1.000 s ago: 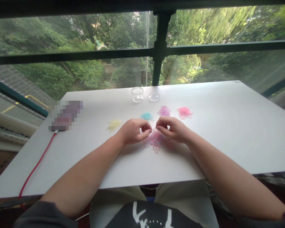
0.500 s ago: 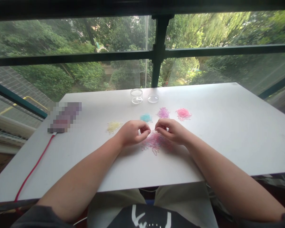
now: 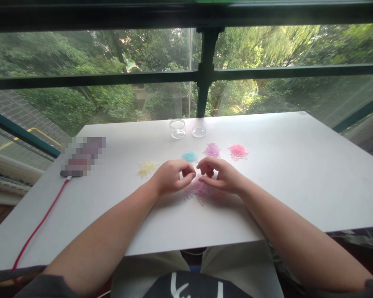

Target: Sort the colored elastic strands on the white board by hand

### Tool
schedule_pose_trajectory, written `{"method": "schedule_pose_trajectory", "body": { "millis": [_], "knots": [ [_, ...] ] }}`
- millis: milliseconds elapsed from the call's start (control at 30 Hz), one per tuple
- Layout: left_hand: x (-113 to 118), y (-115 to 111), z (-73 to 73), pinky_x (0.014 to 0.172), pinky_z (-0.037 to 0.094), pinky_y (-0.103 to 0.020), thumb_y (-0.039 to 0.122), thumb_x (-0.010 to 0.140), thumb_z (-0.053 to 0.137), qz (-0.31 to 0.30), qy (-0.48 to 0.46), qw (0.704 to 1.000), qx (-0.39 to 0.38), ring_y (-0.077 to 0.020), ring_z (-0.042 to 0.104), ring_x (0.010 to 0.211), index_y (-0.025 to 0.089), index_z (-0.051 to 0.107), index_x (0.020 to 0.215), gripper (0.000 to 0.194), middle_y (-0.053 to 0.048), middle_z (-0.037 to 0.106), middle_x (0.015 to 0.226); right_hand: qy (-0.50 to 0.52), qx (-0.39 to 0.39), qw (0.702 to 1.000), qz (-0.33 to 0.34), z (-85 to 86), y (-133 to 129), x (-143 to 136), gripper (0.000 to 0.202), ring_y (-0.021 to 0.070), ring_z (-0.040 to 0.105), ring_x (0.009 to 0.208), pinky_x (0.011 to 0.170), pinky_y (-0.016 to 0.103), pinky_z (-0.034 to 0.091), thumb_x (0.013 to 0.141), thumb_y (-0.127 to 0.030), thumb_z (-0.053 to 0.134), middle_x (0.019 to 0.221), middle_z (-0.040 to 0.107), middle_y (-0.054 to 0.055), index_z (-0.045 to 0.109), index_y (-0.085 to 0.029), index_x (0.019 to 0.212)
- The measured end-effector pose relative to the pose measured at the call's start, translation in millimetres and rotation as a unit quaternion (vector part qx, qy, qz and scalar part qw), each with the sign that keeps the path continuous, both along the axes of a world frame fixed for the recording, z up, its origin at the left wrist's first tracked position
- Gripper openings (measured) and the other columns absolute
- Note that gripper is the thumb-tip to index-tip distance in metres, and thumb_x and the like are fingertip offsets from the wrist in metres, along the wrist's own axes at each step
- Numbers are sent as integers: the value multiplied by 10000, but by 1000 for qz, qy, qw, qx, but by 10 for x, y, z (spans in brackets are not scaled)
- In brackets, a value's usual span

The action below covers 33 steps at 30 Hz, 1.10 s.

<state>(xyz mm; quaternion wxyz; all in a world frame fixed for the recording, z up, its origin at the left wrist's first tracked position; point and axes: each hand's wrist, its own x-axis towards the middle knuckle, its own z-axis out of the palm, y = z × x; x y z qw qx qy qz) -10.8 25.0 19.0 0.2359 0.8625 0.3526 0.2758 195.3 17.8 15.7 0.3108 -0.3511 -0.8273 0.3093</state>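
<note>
My left hand [image 3: 175, 177] is closed, thumb and fingertips pinched on something too small to make out, over the back edge of a mixed pile of thin coloured bands [image 3: 200, 192]. Facing it, my right hand [image 3: 219, 174] has its thumb and forefinger apart, near the left fingertips. Beyond the hands lie a blue pile [image 3: 189, 156], a purple pile [image 3: 212, 150] and a pink pile [image 3: 238, 151] of bands. A yellow pile [image 3: 147, 169] is left of my left hand.
A clear round container [image 3: 177, 129] and a clear shallow lid [image 3: 199, 132] stand near the back edge of the white table [image 3: 298, 174]. At the left lies a blurred-out device [image 3: 83, 157] with a red cable [image 3: 42, 221].
My right thumb and forefinger have parted from a pinch. My left hand remains pinched near the same spot. The whole view has shifted slightly.
</note>
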Motion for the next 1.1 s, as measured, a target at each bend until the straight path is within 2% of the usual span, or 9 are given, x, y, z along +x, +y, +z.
{"method": "schedule_pose_trajectory", "body": {
  "millis": [133, 267, 367, 633, 833, 967, 1033, 1100],
  "knots": [
    [3, -2, 5, 560, 387, -192, 200, 754, 526, 4, -1, 1000, -2, -76, 521, 576, 154, 624, 743, 109, 4, 625, 664, -4, 14, 1000, 6, -10, 0, -20, 217, 90, 464, 600, 557, 214, 410, 708, -234, 619, 710, 530, 1, 538, -173, 899],
    [7, -2, 17, 565, 385, -191, 199, 757, 523, 1, -3, 1000, -7, -74, 515, 573, 155, 626, 742, 113, 9, 619, 653, -17, 32, 999, 6, 8, 6, -23, 56, 89, 463, 591, 561, 216, 402, 762, -212, 554, 679, 525, 5, 556, -163, 790],
    [7, -1, 21, 565, 383, -191, 206, 758, 523, -1, -7, 1000, -18, -75, 513, 575, 151, 627, 744, 118, 7, 617, 652, -19, 42, 999, 5, 22, 6, -21, 52, 90, 461, 586, 563, 217, 395, 778, -189, 525, 669, 525, 6, 556, -162, 746],
    [-10, 15, 32, 544, 362, -186, 220, 784, 480, 5, -27, 997, -78, -73, 481, 566, 128, 605, 720, 168, 2, 608, 644, -22, 61, 998, -7, 24, 12, -20, 85, 92, 441, 591, 567, 216, 369, 803, -177, 488, 658, 525, 4, 566, -162, 772],
    [-28, 42, 9, 537, 352, -186, 216, 765, 479, 13, -34, 996, -87, -73, 451, 559, 125, 583, 705, 151, 10, 574, 625, -12, 60, 998, -16, 40, 19, 7, 86, 98, 439, 597, 568, 222, 368, 788, -153, 483, 654, 518, 4, 558, -166, 749],
    [-25, 39, 2, 531, 344, -185, 224, 766, 480, 17, -30, 996, -88, -72, 441, 554, 125, 582, 700, 157, 14, 559, 616, 6, 30, 1000, -7, 50, -4, 13, 64, 99, 456, 603, 571, 224, 390, 778, -210, 531, 675, 530, 7, 554, -164, 815],
    [-21, 33, 2, 530, 342, -184, 226, 767, 482, 20, -29, 996, -86, -71, 438, 553, 125, 581, 702, 156, 14, 558, 619, 13, 16, 1000, 4, 44, -14, 1, 176, 99, 467, 608, 569, 224, 401, 750, -258, 585, 704, 541, 11, 549, -160, 892],
    [-18, 28, -1, 529, 341, -183, 229, 768, 487, 19, -27, 996, -84, -70, 437, 551, 125, 581, 704, 154, 15, 555, 617, 14, 14, 1000, 4, 34, -19, -18, 201, 96, 464, 598, 563, 223, 400, 738, -277, 604, 697, 540, 8, 551, -159, 892]
  ]
}}
